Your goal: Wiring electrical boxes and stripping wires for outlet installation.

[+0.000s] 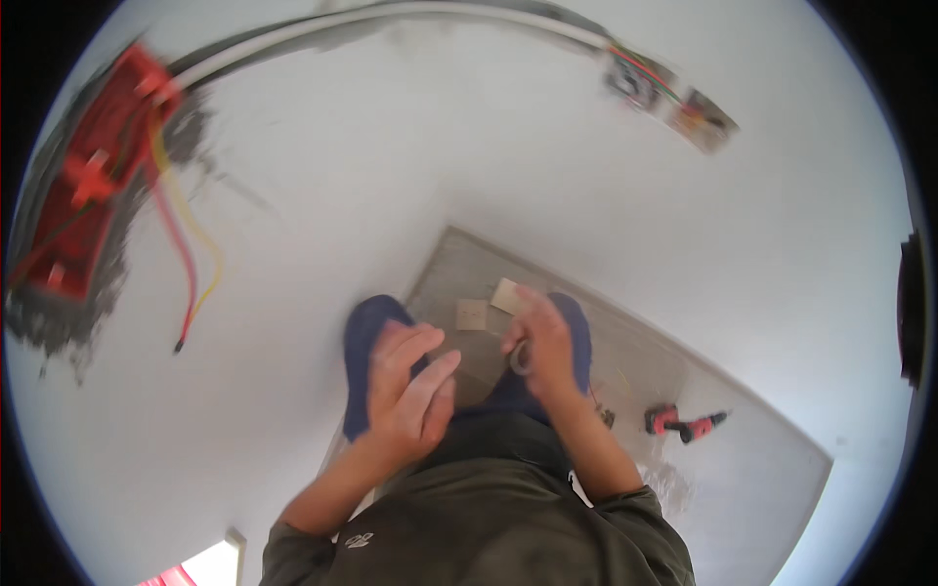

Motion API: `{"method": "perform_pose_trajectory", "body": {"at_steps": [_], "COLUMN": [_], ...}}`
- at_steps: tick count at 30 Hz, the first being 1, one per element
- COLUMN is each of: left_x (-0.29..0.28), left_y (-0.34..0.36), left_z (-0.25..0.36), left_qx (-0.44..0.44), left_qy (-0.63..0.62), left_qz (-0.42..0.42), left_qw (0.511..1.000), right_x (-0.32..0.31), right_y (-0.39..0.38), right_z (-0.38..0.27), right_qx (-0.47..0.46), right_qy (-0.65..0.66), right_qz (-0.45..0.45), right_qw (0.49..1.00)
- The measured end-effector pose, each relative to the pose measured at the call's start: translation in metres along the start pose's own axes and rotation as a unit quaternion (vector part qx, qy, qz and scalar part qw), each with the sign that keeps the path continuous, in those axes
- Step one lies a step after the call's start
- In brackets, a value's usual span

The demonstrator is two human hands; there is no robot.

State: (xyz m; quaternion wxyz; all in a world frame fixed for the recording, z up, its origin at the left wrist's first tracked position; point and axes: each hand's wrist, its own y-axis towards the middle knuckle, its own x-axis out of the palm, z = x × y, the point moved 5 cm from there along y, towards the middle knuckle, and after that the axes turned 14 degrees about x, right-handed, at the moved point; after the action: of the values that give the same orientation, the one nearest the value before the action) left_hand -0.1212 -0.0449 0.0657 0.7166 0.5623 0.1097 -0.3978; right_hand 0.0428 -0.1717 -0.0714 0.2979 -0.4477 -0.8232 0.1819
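Observation:
My left hand (408, 386) is in front of my left knee, its fingers stretched and slightly apart with nothing visible in them. Before my right knee, my right hand (547, 344) has its fingers curled and smeared by motion. A pale ring that looks like a roll of tape (520, 359) shows against its palm, below the thumb, and the hand seems closed on it. On the floor just beyond both hands lie a beige square plate (471, 315) with small marks and a second beige plate (505, 297), partly behind my right fingers.
A red wall box (83, 186) is set in the left wall, with loose red and yellow wires (200, 244) hanging out. White conduit (391, 12) curves to wired boxes (635, 80) at the upper right. A red and black cordless drill (684, 424) lies on the floor (723, 469) to my right.

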Motion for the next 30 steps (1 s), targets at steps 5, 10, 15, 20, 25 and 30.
{"method": "perform_pose_trajectory", "body": {"at_steps": [5,10,15,20,25,30], "left_x": [0.115,0.121,0.099,0.101,0.053,0.056], "left_y": [-0.103,-0.112,-0.127,-0.137,-0.116,-0.089], "left_z": [-0.036,-0.051,-0.061,-0.082,-0.099,-0.106], "left_qx": [-0.61,-0.638,-0.64,-0.638,-0.642,-0.596], "left_qy": [-0.651,-0.633,-0.611,-0.603,-0.524,-0.518], "left_qz": [0.138,0.079,0.039,0.058,0.129,0.144], "left_qw": [0.431,0.431,0.465,0.476,0.545,0.596], "right_x": [0.052,0.004,-0.242,-0.411,-0.363,-0.42], "right_y": [-0.051,-0.059,-0.009,-0.089,-0.059,-0.087], "right_z": [0.021,0.006,0.131,0.341,0.38,0.399], "right_qx": [-0.278,-0.419,-0.139,0.214,0.376,0.263], "right_qy": [-0.268,-0.333,-0.317,-0.448,-0.457,-0.402], "right_qz": [-0.017,0.11,0.45,0.469,0.438,0.465], "right_qw": [0.923,0.838,0.823,0.73,0.676,0.744]}}
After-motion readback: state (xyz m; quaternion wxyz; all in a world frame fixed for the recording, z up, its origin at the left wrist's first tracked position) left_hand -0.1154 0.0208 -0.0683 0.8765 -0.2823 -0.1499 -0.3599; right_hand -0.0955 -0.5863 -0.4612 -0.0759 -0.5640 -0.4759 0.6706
